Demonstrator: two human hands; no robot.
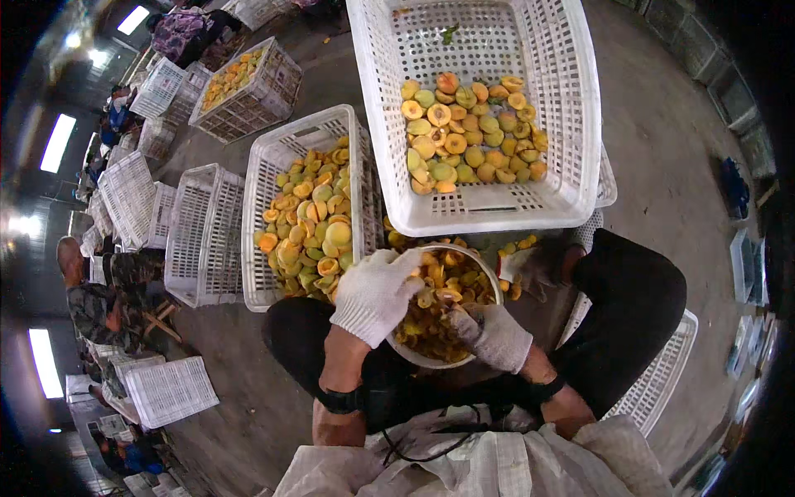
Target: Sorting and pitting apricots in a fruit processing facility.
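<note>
A round white bucket [499, 282] stands between my knees, filled with yellow-brown fruit pieces [435, 341]. My left hand [376, 295], in a white knit glove, is over its left side, with its fingers bent beside a fruit piece [427, 298]. From the lower right, my right hand [494, 335] reaches over the bucket in a glove stained dark at the fingers. Blur and overlap hide whether either hand grips anything. Beyond the bucket, a white plastic crate [490, 217] is tilted towards me. Halved apricot-like fruits [475, 140] lie in its near part.
Left of the bucket, another crate [249, 248] holds many fruit halves [310, 217]. Stacked crates [205, 236] stand farther left, near a seated person [99, 304]. A fruit-filled crate [248, 99] sits behind them. Beside my right knee is a dark-stained glove [537, 267]. Concrete floor [652, 161] extends right.
</note>
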